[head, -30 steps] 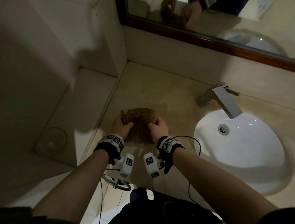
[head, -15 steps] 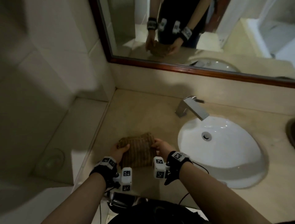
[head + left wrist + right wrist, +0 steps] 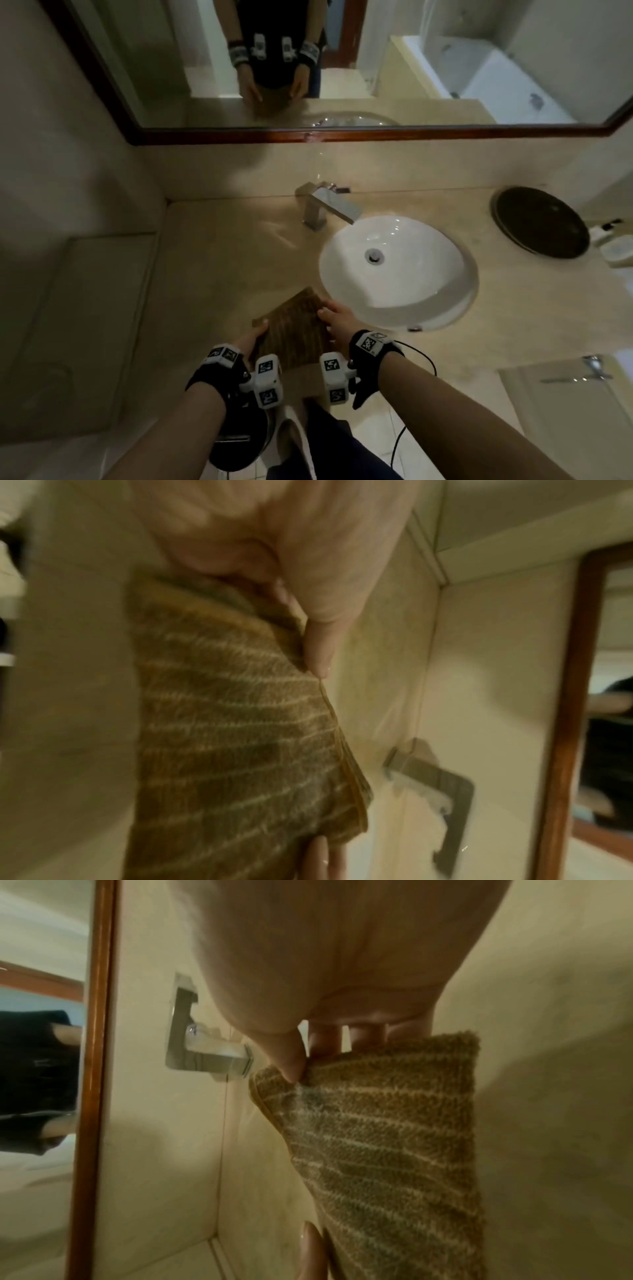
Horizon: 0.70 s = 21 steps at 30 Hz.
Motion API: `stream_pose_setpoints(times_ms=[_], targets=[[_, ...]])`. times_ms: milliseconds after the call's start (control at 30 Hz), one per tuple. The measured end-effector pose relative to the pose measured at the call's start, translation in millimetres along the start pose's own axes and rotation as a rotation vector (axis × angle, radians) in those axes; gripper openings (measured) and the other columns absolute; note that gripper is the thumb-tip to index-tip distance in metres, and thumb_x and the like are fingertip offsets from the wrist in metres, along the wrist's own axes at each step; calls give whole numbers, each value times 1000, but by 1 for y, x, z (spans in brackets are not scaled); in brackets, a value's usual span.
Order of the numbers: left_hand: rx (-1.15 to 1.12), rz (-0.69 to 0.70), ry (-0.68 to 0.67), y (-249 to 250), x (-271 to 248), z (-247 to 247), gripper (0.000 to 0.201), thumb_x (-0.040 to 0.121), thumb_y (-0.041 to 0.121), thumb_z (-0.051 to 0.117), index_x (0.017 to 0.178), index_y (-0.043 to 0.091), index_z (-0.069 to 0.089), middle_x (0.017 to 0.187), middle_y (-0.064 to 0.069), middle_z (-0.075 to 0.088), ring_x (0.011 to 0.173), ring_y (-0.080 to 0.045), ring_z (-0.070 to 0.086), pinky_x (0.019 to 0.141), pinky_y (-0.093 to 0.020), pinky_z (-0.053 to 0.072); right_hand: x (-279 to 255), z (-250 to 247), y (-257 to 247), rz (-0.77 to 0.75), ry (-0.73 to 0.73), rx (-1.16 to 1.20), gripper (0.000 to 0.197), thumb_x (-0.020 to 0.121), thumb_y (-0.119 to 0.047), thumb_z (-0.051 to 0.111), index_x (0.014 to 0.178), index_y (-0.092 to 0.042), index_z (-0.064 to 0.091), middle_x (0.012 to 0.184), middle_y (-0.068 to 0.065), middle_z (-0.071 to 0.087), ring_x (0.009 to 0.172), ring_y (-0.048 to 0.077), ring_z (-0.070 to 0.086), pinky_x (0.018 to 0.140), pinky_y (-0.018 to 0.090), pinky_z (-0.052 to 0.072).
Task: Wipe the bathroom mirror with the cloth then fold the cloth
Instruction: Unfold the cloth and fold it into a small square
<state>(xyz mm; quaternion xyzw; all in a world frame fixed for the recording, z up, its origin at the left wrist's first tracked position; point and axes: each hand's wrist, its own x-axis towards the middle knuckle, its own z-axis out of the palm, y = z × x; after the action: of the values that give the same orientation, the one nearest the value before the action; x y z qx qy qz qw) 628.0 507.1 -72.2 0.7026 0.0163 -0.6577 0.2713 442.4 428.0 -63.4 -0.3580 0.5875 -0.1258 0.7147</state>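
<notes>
A brown striped cloth (image 3: 294, 329), folded into a small rectangle, lies at the near edge of the beige counter (image 3: 222, 257), one corner pointing at the basin. My left hand (image 3: 255, 337) grips its left edge, thumb on top. My right hand (image 3: 330, 318) pinches its right edge; in the right wrist view the thumb (image 3: 291, 1069) presses the cloth (image 3: 383, 1150) against the fingers behind it. In the left wrist view the cloth (image 3: 240, 737) stretches away from my left hand (image 3: 315, 631). I cannot tell whether it touches the counter. The wood-framed mirror (image 3: 394, 61) hangs above, reflecting both hands.
A white basin (image 3: 397, 274) sits right of the cloth, with a chrome faucet (image 3: 325, 205) behind it. A round black dish (image 3: 541, 222) and white soap items (image 3: 616, 250) stand far right. A lower tiled ledge (image 3: 85, 308) runs along the left wall.
Both hands went from pressing on top of the cloth to holding its side edges. The cloth has turned and sits nearer the basin and the counter's front. The head view rose, showing more mirror.
</notes>
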Motion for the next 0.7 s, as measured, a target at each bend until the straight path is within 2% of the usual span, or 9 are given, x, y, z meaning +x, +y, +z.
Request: stream_pose_setpoints(times_ms=[67,133,167,200,267,333,467,600,700], targets=[[31,10,-34,-10,4,11,52,93,42,55,115,-4,58,106,-21,64,94,-35,59,85,-44,48,-8,-10,8,-4,4,2,31,100,-19,43,119,-34,63,104,-1,69,82,21,64,65,29,51],[14,25,-53,-18,-2,23,48,96,39,51,114,-5,58,81,-17,69,78,-31,58,67,-38,46,-16,-22,14,-24,28,-6,31,100,-18,44,120,-32,63,108,1,69,88,21,66,66,30,53],[-7,21,-59,-22,-1,29,47,95,39,51,113,-5,58,72,-16,70,76,-30,58,64,-37,45,-19,-28,17,-30,46,0,31,100,-18,44,120,-32,63,110,2,68,91,22,66,68,31,53],[-32,13,-71,-25,-3,35,50,93,40,54,118,-4,57,73,-17,71,79,-31,59,66,-38,46,-22,-34,20,-36,60,5,30,100,-18,44,118,-32,63,109,3,68,92,23,65,70,33,54],[-59,19,-91,-28,-12,49,63,89,42,60,133,-2,47,107,-21,67,101,-36,59,76,-41,47,-27,-47,21,-49,78,28,28,100,-18,42,111,-32,64,103,4,67,89,26,63,74,38,54],[-45,103,-55,-25,-17,66,57,93,36,57,137,1,43,132,-18,53,117,-35,51,86,-42,44,-30,-63,20,-66,97,50,29,100,-18,41,105,-34,65,102,6,67,91,29,63,80,43,55],[72,353,-6,-19,-29,113,35,100,20,47,128,-1,52,119,-15,56,101,-27,51,88,-40,43,-38,-102,17,-101,125,63,28,101,-18,40,107,-33,63,108,9,65,97,32,62,82,46,56],[81,348,31,-17,-30,163,35,99,23,49,130,6,52,125,-19,58,110,-34,56,90,-42,46,-40,-155,19,-141,156,81,27,101,-17,39,110,-29,62,100,7,63,85,26,61,67,35,53],[80,337,37,-19,-30,208,39,97,23,54,132,5,50,126,-19,57,115,-36,54,90,-43,47,-38,-203,22,-162,162,74,26,101,-17,40,112,-26,61,98,7,63,82,23,60,63,31,50]])
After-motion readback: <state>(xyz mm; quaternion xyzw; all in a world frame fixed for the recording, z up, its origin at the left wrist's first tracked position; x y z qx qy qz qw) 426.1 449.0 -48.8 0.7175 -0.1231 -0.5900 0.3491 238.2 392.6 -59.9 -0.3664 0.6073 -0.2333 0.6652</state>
